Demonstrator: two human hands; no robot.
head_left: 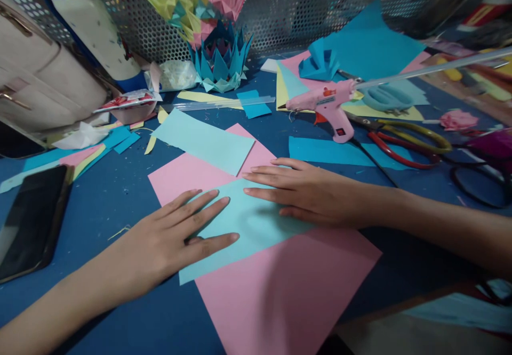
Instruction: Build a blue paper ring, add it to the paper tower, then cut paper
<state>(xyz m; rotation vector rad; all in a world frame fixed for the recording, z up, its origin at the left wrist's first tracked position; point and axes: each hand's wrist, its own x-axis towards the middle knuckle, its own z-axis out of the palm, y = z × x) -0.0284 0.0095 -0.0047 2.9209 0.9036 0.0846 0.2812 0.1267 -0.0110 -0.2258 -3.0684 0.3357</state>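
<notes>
A light blue sheet of paper [252, 227] lies on a large pink sheet [288, 291] on the blue table top. My left hand [180, 232] rests flat on its left part, fingers stretched out and spread. From the right, my right hand [304, 190] lies flat on its upper edge, fingers straight and pointing left. Neither hand grips anything. A second light blue strip [204, 142] lies just beyond, partly over the pink sheet.
A pink glue gun [328, 104] and red and yellow scissors [400, 142] lie at the right rear. Folded paper flowers [216, 30] stand against a perforated metal screen. A black phone [28, 222] lies at the left. Paper scraps [100, 147] are scattered about.
</notes>
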